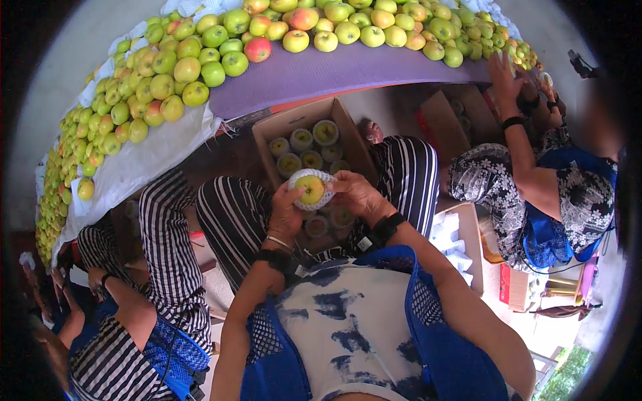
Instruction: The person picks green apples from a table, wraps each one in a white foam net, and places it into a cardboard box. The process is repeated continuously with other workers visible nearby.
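A yellow-green apple sits in a white foam net sleeve between my two hands, above my lap. My left hand grips it from the left, thumb on the net's edge. From the right, my right hand pinches the sleeve's rim with thumb and fingers. Just beyond and beneath my hands, an open cardboard box stands between my knees. Inside it, netted apples are set in rows; my hands and the held apple hide part of them.
A large heap of loose apples covers the table, whose purple mat shows along the near edge. White foam nets fill a carton at my right. Co-workers sit close on both sides, one at right reaching to the heap.
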The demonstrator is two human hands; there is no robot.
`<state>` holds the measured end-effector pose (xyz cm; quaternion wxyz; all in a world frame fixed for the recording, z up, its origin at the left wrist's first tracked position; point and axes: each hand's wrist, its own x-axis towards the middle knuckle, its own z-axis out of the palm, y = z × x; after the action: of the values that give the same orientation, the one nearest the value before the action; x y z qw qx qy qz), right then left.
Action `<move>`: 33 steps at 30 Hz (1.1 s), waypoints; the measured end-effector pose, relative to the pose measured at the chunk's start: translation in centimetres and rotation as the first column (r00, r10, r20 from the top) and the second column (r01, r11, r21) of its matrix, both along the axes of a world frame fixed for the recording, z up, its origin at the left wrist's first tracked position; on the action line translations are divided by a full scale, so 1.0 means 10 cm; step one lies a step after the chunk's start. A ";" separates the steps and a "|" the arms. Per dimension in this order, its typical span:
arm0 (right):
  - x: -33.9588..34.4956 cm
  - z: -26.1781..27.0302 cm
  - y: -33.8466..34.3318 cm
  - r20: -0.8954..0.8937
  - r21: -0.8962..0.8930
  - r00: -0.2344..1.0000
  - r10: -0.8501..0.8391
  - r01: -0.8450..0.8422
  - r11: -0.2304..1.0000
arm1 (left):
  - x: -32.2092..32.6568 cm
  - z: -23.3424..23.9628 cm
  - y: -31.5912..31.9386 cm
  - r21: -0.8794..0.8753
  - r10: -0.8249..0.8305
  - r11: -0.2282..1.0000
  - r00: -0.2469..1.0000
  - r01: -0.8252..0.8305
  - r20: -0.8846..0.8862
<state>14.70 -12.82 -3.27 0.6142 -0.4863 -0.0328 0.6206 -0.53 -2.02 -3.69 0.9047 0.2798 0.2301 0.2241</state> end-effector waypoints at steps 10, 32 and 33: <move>0.08 0.07 0.01 -0.263 0.165 0.964 0.051 -0.007 0.986 | 0.00 0.09 0.00 -0.223 0.050 0.975 0.993 -0.026 0.106; -0.03 0.28 0.14 0.241 -0.063 0.971 0.006 0.009 0.998 | 0.06 0.06 0.00 -0.179 0.024 0.984 0.994 -0.004 0.106; -0.06 0.33 0.16 0.395 -0.194 0.916 0.072 0.006 0.981 | 0.06 0.09 -0.01 -0.182 0.021 0.983 0.995 -0.003 0.101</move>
<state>14.10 -11.23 0.04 0.5343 -0.6589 -0.1061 0.5188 0.11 -2.16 -2.77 0.9357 0.1829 0.2043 0.2218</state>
